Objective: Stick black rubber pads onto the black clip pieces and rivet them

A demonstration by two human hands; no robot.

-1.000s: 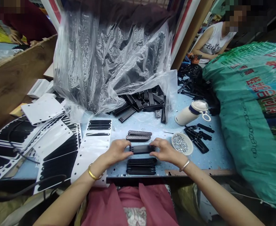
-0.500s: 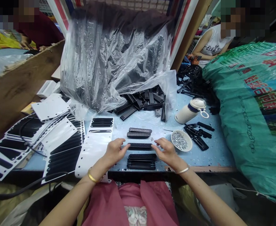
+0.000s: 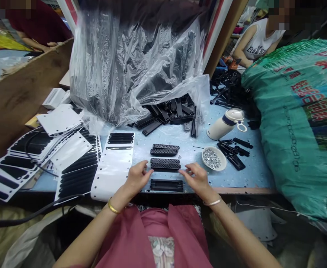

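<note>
A pair of black perforated strips lies on the blue table between my hands. My left hand is at the pair's left end, thumb tip close to the lower strip. At the right end is my right hand, its thumb just by the same strip. Both hands are open, thumb and fingers apart, with nothing gripped; whether the thumbs touch the strip is unclear. Farther back sits another perforated pair. Nearer the table edge lies a black tray-like piece. To the right stands a white bowl of small silvery parts.
A plastic bag spills black pieces at the back. White sheets with black strips cover the left. A tilted white bottle, loose black parts and a green sack are right. Two people sit beyond.
One strip from the nearer group now lies against the middle strip, making a pair. A single piece is left in the nearer group. My hands stay at the middle strips' ends; the view has shifted slightly.
</note>
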